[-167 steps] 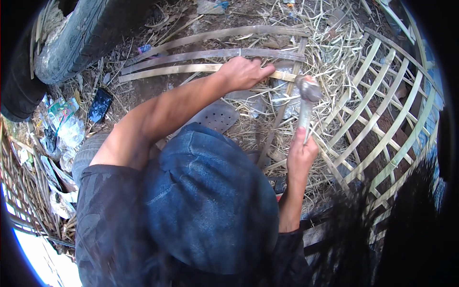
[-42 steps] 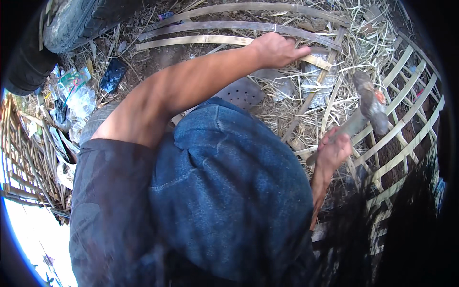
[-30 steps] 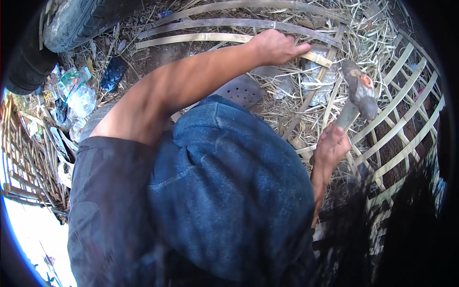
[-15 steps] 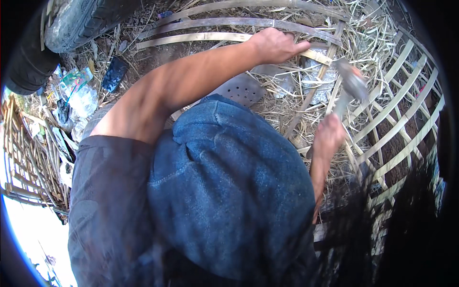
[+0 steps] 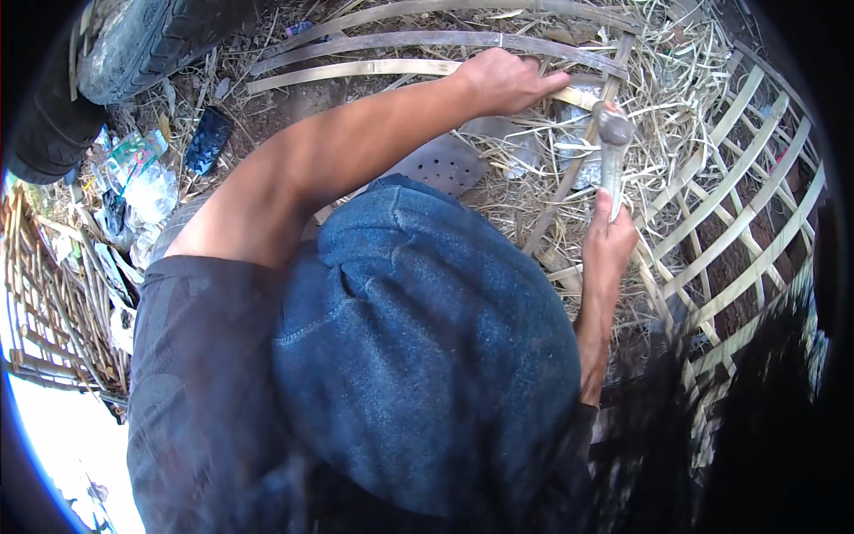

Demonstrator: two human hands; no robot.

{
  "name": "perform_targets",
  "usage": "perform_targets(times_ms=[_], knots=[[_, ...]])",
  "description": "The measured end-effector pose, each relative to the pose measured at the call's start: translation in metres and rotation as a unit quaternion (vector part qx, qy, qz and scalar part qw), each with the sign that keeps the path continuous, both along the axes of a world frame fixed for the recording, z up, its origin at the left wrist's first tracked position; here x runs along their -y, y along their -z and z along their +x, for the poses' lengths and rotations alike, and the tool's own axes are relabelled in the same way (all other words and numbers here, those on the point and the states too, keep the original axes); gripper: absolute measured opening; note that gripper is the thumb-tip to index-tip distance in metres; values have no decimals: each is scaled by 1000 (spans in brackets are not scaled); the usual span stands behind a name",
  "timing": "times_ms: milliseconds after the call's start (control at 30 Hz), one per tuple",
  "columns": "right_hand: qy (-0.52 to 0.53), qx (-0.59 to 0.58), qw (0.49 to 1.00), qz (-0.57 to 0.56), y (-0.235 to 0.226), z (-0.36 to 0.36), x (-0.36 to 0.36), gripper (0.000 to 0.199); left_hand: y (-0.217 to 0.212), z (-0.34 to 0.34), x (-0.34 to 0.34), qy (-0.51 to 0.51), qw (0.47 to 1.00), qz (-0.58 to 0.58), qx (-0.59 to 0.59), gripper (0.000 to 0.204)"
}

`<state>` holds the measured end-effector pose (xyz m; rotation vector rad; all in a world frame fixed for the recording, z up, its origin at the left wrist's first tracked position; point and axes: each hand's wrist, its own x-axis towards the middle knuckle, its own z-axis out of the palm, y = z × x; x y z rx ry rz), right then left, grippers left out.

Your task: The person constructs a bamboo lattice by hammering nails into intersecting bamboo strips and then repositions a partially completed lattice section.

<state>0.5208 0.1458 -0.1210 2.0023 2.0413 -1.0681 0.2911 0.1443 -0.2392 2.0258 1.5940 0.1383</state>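
Note:
My left hand is closed around a pale bamboo strip, which runs from the far left to a crossing slat. The thumb stretches along the strip toward its right end. With my right hand I grip a hammer by its light handle. The hammer head is over the spot where the strip's right end meets the slat, and it hides that joint. Whether it touches the strip, I cannot tell. Two more curved strips, one greyish, lie beyond, crossing the same slat.
My bent knee in blue denim fills the middle. On the right lies a woven bamboo lattice. Straw covers the ground around a perforated grey shoe. A tyre, plastic litter and a stick frame are at left.
The hammer has swung leftward, from right of the strip's end to over it. My right hand has shifted slightly left. My left hand keeps its hold on the strip.

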Motion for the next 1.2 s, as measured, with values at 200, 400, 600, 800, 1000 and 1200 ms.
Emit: perform_targets(times_ms=[200,400,600,800,1000,1200], knots=[[-68,-46,994,66,-33,-5,13,39,5,0,0,-4,999,29,14,27],[-11,29,999,-18,-1,0,-7,42,2,0,-4,3,1000,16,-15,23],[-114,-95,982,113,-33,-18,6,46,-3,-3,-5,11,999,-50,-6,26],[-39,37,998,14,-17,4,-20,47,-7,2,-12,-5,998,-59,-25,22],[-115,-57,989,73,-34,-14,1,39,9,-1,1,0,999,-36,-21,25],[-19,12,1000,19,-10,2,-22,44,0,1,-11,-4,1000,-24,-15,18]])
